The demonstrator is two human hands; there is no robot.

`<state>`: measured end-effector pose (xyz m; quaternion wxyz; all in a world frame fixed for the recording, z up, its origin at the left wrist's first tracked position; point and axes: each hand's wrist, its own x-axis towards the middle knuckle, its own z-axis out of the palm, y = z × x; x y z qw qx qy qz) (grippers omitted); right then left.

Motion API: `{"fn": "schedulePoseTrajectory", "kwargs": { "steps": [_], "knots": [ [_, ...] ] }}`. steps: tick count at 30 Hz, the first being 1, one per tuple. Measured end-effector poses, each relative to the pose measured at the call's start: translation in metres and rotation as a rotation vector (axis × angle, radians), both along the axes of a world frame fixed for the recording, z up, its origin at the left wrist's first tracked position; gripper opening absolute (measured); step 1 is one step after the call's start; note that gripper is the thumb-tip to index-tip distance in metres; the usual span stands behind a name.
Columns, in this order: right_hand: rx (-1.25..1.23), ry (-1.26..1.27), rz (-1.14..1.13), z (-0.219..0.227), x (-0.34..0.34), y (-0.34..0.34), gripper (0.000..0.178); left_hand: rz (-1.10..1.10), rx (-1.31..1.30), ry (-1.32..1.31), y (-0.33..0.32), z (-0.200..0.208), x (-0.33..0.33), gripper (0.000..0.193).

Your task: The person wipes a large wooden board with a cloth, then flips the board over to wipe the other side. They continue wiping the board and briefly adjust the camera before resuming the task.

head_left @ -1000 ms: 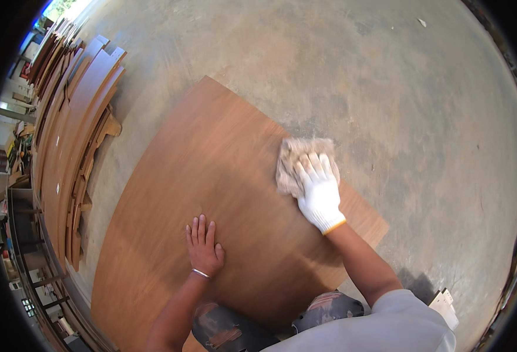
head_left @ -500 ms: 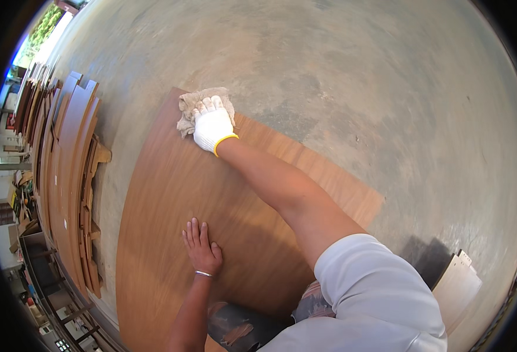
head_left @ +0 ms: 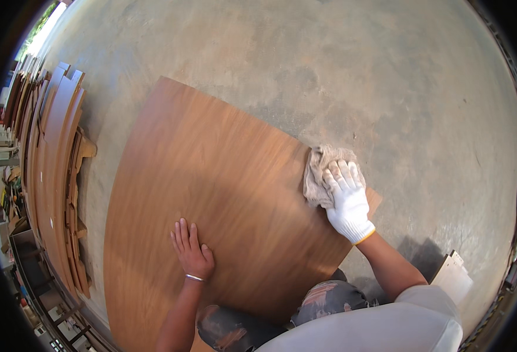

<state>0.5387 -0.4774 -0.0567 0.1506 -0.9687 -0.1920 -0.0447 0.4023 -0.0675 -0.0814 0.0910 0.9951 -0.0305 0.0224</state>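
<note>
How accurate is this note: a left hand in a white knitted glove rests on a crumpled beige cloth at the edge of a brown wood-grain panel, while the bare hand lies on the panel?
One error: the head view shows a white-gloved right hand, not left. The beige cloth, brown panel and bare left hand are as noted.

The left hand point(head_left: 194, 256) lay bare and palm-down — fingers point(head_left: 185, 237) reaching forward, close together, the thumb point(head_left: 208, 253) angled out to the right. A thin pale band point(head_left: 194, 277) circled the left wrist point(head_left: 191, 284), and the left forearm point(head_left: 179, 314) rose from below. The right hand point(head_left: 347, 202), in a white glove point(head_left: 349, 218) with a yellow-edged cuff point(head_left: 363, 236), rested with its back uppermost — fingers outstretched, the right forearm point(head_left: 388, 264) slanting up and leftward from a pale sleeve point(head_left: 433, 300).
</note>
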Motion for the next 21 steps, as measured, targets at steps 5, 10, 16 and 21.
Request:
{"fn": "schedulePoseTrajectory", "kwargs": {
  "steps": [5,10,16,21],
  "knots": [
    [0.165,-0.116,0.027,-0.013,0.091,0.083,0.053,0.000,0.016,0.012,-0.002,0.006,0.006,0.065],
    [0.096,-0.094,0.055,-0.024,0.144,0.119,0.045,-0.029,-0.017,-0.003,0.000,-0.008,0.008,0.065],
    [0.060,-0.028,0.048,0.002,0.026,-0.006,0.054,-0.011,0.001,-0.012,0.004,0.001,0.002,0.061],
    [-0.052,0.022,-0.030,0.011,-0.021,-0.044,0.051,-0.027,0.026,-0.008,-0.002,-0.002,0.004,0.059]
  ]
}}
